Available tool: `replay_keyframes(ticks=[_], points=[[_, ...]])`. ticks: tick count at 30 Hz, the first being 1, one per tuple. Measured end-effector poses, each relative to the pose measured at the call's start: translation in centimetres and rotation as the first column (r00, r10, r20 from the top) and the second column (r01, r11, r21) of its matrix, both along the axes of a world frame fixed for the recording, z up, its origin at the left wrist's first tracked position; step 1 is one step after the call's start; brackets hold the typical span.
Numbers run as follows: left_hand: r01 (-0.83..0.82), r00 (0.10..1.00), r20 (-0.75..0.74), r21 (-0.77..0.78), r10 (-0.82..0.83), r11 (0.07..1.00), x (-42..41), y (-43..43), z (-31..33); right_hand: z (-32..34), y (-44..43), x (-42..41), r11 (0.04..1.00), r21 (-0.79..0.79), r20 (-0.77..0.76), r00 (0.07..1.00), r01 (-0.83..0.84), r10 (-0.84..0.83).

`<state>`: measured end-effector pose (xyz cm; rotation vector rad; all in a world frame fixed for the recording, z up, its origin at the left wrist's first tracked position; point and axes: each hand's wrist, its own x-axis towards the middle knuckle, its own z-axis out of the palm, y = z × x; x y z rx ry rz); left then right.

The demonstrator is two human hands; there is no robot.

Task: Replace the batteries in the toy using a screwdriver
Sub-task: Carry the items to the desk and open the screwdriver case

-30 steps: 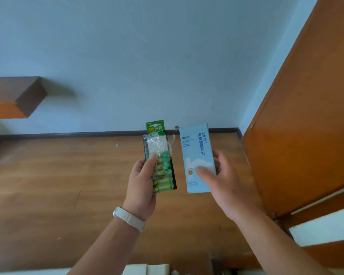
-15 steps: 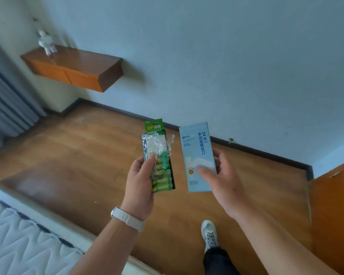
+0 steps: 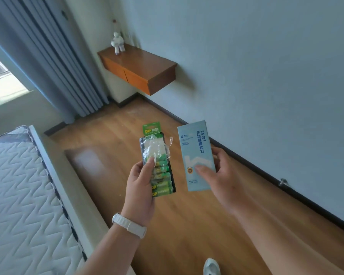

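Above wood floor: left hand (image 3: 140, 187) grips battery pack (image 3: 159, 165); right hand (image 3: 216, 175), screwdriver box (image 3: 196, 155).

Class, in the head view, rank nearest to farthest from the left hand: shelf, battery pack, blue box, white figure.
1. Battery pack, held in the left hand.
2. Blue box, in the right hand.
3. Shelf, on the wall ahead.
4. White figure, at the shelf's far end.

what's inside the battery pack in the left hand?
Green batteries show through the clear plastic of the battery pack, stacked in its lower half. The upper plastic looks crumpled; what lies under it is unclear. The left hand covers the left edge.
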<state>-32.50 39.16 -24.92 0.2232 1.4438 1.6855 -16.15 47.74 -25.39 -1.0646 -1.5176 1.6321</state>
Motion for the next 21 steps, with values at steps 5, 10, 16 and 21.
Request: replay_keyframes(ticks=[5,10,16,21], points=[[-0.016,1.000,-0.022,0.016,0.017,1.000,0.1,2.5,0.8,0.3,3.0,-0.6,1.000,-0.004,-0.035,0.999,-0.016,0.016],[-0.065,0.997,-0.035,0.033,0.066,0.997,-2.2,4.1,1.0,0.2,5.2,-3.3,0.998,-0.033,-0.036,0.998,-0.059,0.057],[-0.120,0.992,-0.029,0.042,0.121,0.992,-7.8,6.3,0.0,0.5,7.8,-9.2,0.995,-0.010,-0.025,0.995,-0.096,0.096],[-0.073,0.996,-0.054,0.078,0.077,0.994,-15.5,9.6,-0.5,0.9,11.1,-16.6,0.996,0.050,-0.013,0.997,-0.080,0.081]])
